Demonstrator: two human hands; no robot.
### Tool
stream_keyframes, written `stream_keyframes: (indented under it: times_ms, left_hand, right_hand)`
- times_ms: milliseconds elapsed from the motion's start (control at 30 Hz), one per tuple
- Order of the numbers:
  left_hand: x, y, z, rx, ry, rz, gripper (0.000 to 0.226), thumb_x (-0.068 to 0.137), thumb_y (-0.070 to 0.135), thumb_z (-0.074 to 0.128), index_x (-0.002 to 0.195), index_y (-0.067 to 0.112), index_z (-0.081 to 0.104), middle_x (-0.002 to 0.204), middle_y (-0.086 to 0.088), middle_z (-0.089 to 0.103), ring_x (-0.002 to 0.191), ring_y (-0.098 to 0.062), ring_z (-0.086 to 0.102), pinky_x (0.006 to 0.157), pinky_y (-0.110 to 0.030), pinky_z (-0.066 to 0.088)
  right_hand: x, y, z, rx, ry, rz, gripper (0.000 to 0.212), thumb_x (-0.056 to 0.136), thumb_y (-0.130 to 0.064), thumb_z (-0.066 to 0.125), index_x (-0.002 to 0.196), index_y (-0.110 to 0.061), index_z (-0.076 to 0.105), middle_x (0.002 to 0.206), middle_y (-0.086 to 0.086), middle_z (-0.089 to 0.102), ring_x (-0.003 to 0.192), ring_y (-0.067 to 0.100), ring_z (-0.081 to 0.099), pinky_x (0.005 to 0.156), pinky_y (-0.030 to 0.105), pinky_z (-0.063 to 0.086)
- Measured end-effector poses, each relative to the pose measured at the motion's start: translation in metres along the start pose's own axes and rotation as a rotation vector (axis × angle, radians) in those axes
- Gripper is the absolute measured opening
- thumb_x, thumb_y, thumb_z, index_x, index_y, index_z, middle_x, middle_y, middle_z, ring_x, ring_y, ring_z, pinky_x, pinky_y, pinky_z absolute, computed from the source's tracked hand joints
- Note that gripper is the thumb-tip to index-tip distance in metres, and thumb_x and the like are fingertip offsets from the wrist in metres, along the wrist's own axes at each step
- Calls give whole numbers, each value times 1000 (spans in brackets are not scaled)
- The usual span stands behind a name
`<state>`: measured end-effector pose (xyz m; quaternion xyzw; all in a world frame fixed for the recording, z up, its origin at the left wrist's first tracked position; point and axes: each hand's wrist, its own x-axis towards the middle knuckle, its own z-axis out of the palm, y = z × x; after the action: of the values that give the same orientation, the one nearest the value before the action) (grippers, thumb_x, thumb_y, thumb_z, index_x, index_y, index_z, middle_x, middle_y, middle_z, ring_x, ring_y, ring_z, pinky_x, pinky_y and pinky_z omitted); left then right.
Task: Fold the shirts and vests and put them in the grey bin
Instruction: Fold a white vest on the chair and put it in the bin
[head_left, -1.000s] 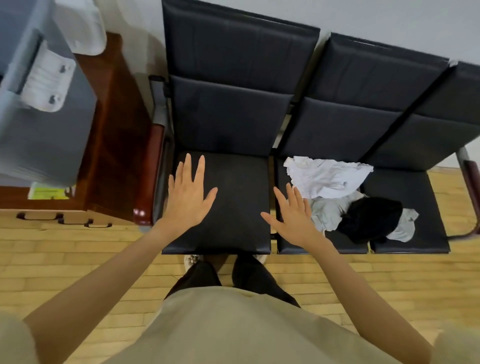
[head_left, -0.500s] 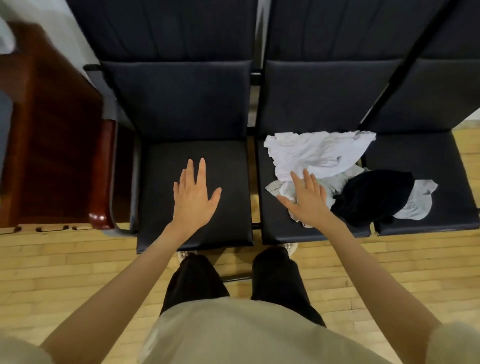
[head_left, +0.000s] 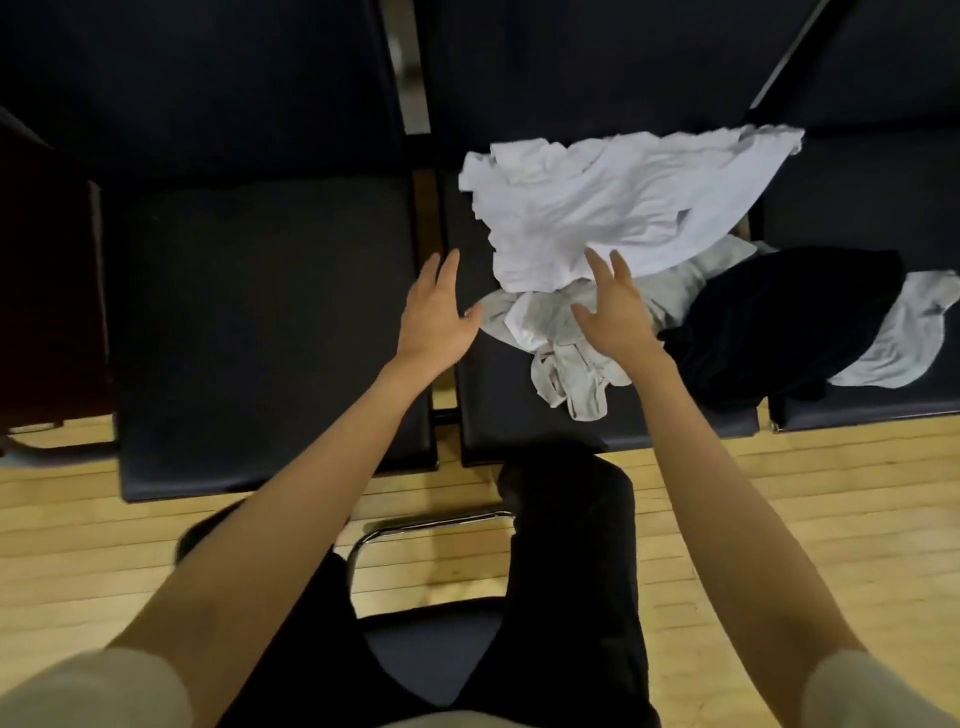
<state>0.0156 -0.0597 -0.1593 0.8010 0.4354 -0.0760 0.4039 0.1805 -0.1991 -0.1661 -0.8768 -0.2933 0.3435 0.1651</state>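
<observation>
— Where are the clothes?

— Heaped on the middle black padded seat (head_left: 519, 405) of a row of joined chairs. On top lies a crumpled white cotton shirt (head_left: 613, 208), spread toward the backrest. Under its near edge sits a bunched pale grey garment (head_left: 566, 364) (shirt or vest, I cannot tell), hanging close to the seat's front edge. To the right a rumpled black garment (head_left: 779, 317) overlaps the gap to the next seat, with another light grey piece (head_left: 904, 338) poking out from beneath it.

— And the hands?

— Both reach forward with fingers straight and spread, gripping nothing. The left hand (head_left: 436, 312) hovers over the gap between the left seat (head_left: 260, 338) and the middle one, its thumb just beside the pale grey garment. The right hand (head_left: 618, 312) is above the pile, fingertips at the white shirt's near edge; contact is unclear.

— The floor?

— Light wooden boards (head_left: 779, 519), with the person's dark trousers (head_left: 571, 571) below.
</observation>
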Motion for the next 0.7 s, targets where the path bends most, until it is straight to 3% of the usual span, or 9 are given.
stream_keyframes:
  times_ms: [133, 300, 400, 533, 633, 700]
  left_hand:
    - [59, -13, 60, -27, -103, 106, 65, 94, 27, 60, 150, 13, 30, 156, -10, 28, 144, -25, 24, 114, -30, 20]
    - [109, -6, 124, 113, -77, 331, 56, 92, 38, 63, 140, 14, 48, 142, -9, 47, 127, -32, 42, 104, -38, 35]
    - [127, 0, 148, 115, -30, 369, 48, 89, 42, 64, 129, 15, 58, 123, -10, 56, 111, -32, 47, 93, -40, 40]
    - [138, -7, 161, 7, 80, 388, 22, 90, 24, 64, 110, 13, 68, 108, -10, 62, 100, -31, 52, 86, -41, 44]
    - [134, -11, 150, -182, 137, 392, 10, 94, 14, 58, 100, 8, 63, 91, -4, 64, 86, -18, 56, 76, -29, 44]
    - [122, -11, 132, -333, 141, 405, 1, 95, 11, 55, 95, 10, 54, 76, 0, 57, 73, -12, 51, 65, -25, 37]
  right_hand:
    - [50, 31, 27, -93, 133, -61, 67, 92, -3, 52, 152, -13, 24, 161, 15, 6, 144, 37, 18, 118, 44, 17]
    - [92, 65, 39, -165, 329, 7, 58, 93, -10, 54, 147, -12, 35, 156, 14, 22, 133, 40, 31, 108, 38, 25]
    - [101, 79, 38, -206, 451, 19, 38, 94, -21, 55, 129, -7, 55, 138, 15, 45, 120, 37, 41, 96, 36, 30]
    - [97, 85, 37, -135, 598, -9, 27, 94, -25, 55, 112, -5, 60, 115, 16, 59, 111, 35, 46, 90, 37, 31]
    - [81, 84, 35, 32, 721, -140, 19, 95, -17, 50, 108, -3, 54, 84, 8, 56, 86, 29, 52, 81, 34, 32]
    - [64, 76, 31, 180, 773, -236, 9, 97, -14, 48, 103, -8, 50, 73, -3, 47, 68, 12, 45, 69, 25, 33]
